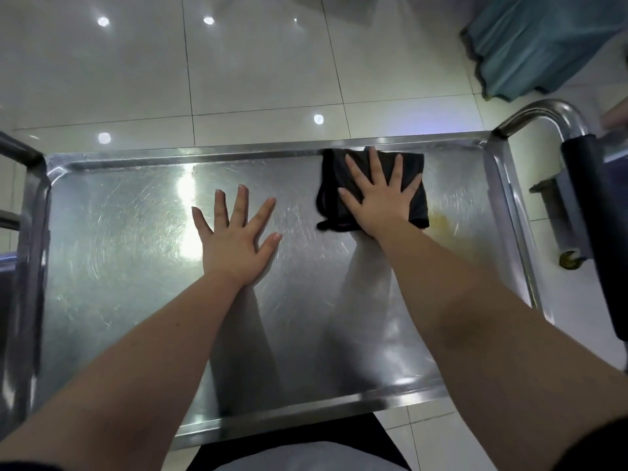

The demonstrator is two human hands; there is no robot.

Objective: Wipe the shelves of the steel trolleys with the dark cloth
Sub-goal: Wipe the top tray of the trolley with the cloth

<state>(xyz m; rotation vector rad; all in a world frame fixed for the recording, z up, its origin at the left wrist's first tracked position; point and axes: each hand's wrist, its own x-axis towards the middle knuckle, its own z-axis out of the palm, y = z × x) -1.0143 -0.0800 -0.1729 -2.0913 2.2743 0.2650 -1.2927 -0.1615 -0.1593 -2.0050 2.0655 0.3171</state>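
dark cloth (331, 180) sits against the shelf (119, 232) far rim toward its right end, right hand (380, 202) pressing it flat with straight spread fingers (373, 164), left hand (234, 243) splayed empty mid-shelf, cloth's middle hidden under palm.

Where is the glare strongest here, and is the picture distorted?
Head view: strongest glare is a white streak on the steel shelf just left of the left hand; lamp spots dot the floor tiles; the wide lens curves the shelf rim.
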